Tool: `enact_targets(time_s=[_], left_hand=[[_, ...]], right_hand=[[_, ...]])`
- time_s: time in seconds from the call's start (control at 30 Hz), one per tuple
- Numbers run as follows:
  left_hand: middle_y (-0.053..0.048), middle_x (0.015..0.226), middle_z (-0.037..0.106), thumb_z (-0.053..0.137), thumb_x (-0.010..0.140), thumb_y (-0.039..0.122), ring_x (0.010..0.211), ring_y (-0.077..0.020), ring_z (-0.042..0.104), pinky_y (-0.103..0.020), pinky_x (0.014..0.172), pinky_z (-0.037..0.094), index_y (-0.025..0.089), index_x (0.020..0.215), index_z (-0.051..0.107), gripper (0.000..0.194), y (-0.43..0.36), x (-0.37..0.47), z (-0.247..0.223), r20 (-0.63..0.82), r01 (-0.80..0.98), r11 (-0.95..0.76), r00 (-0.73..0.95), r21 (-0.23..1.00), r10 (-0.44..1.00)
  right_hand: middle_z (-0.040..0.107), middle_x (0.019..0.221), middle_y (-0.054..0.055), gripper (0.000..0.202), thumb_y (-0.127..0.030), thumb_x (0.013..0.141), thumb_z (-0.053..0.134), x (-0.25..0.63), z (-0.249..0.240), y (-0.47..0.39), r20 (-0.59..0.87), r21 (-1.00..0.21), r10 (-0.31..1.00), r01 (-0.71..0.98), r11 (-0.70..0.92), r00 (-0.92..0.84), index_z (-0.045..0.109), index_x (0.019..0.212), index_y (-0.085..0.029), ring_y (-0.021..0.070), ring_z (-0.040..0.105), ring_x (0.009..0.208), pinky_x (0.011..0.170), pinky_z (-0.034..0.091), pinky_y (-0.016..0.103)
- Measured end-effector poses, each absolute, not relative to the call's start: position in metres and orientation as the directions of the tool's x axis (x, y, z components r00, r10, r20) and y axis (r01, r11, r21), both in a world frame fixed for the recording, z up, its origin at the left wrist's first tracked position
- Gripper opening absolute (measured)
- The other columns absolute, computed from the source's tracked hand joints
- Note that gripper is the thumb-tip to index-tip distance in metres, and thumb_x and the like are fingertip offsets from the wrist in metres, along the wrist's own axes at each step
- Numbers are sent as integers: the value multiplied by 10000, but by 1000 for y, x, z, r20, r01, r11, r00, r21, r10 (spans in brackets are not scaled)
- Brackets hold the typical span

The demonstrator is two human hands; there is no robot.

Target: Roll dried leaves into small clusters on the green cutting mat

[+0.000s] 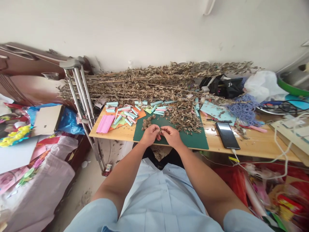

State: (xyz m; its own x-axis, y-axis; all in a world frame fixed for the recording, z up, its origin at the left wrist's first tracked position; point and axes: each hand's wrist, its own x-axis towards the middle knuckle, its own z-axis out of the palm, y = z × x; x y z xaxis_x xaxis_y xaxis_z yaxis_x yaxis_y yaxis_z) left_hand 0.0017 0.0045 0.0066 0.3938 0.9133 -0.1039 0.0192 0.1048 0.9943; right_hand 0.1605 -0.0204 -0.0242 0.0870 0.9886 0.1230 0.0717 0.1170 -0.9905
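My left hand (151, 134) and my right hand (170, 135) meet over the front of a green mat (193, 140), fingertips pinched together. Whatever sits between the fingertips is too small to make out. Just behind my left hand lies a small cluster of brown clumps (147, 121). A larger heap of dried leaves (184, 117) spreads over the mat behind and to the right of my right hand.
Long dried stalks (135, 82) lie along the wall. Paper rolls (130, 114) and a pink sheet (105, 124) are at left. A phone (227, 135) and blue yarn (244, 109) are at right. Metal crutches (83, 96) lean by the table's left end.
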Motion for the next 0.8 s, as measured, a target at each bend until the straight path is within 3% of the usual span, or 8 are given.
enact_targets(time_s=[0.27, 0.37, 0.6, 0.8], left_hand=[[39, 555, 621, 561, 915, 293, 474, -117, 616, -223, 523, 514, 175, 949, 520, 130, 8, -1, 1, -100, 8, 106, 391, 994, 915], [31, 570, 627, 565, 920, 287, 473, -114, 614, -214, 509, 502, 166, 946, 530, 128, 7, -1, 1, -85, 10, 89, 406, 996, 910], [39, 631, 639, 634, 889, 228, 551, -99, 642, -199, 564, 518, 164, 1032, 531, 188, 5, 3, 0, -60, 10, 61, 425, 998, 903], [34, 578, 627, 568, 911, 189, 480, -83, 603, -177, 504, 479, 150, 943, 571, 50, 3, 4, 1, -55, 81, 26, 388, 996, 920]], right_hand=[[752, 911, 46, 190, -393, 821, 711, 163, -16, -24, 233, -954, 971, 207, 219, 46, 758, 922, -239, 197, 700, 762, 735, 597, 349], [753, 888, 39, 155, -370, 847, 684, 163, -17, -25, 258, -944, 964, 229, 238, 63, 763, 869, -239, 202, 710, 803, 788, 593, 361], [758, 831, 32, 134, -326, 842, 675, 166, -23, -25, 236, -939, 961, 290, 187, 143, 764, 873, -232, 202, 711, 755, 763, 592, 366], [757, 801, 25, 129, -302, 838, 655, 165, -20, -27, 228, -939, 968, 285, 190, 106, 752, 851, -219, 189, 710, 738, 735, 596, 335]])
